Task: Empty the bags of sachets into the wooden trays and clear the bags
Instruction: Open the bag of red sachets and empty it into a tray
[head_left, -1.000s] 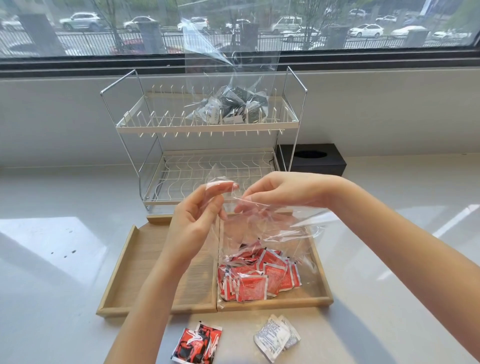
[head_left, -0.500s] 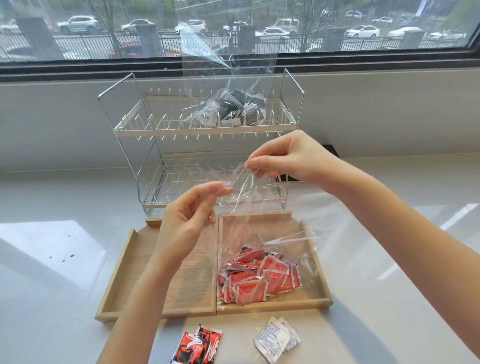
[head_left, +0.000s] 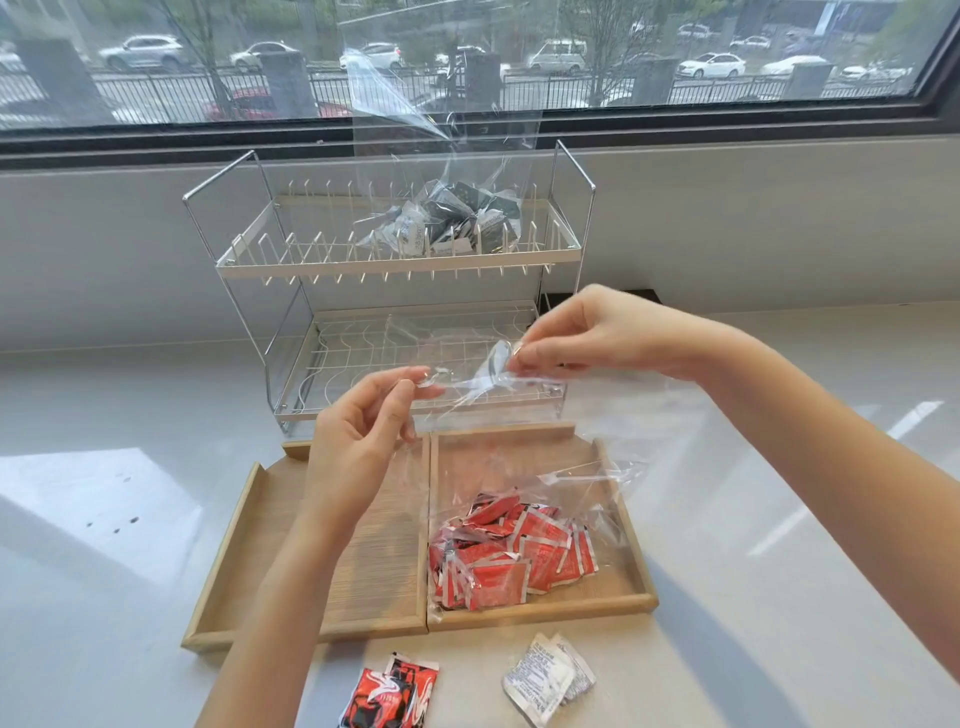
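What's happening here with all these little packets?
A person is opening a clear plastic bag of red sachets that sits in the right wooden tray. The left hand and right hand each pinch the bag's top. The left wooden tray holds no sachets yet. Another bag of dark sachets waits on the wire rack.

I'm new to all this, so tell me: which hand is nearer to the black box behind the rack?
The right hand. It pinches the clear bag just in front of the black box, overlapping it in view. The left hand holds the bag's other edge, well left of the box.
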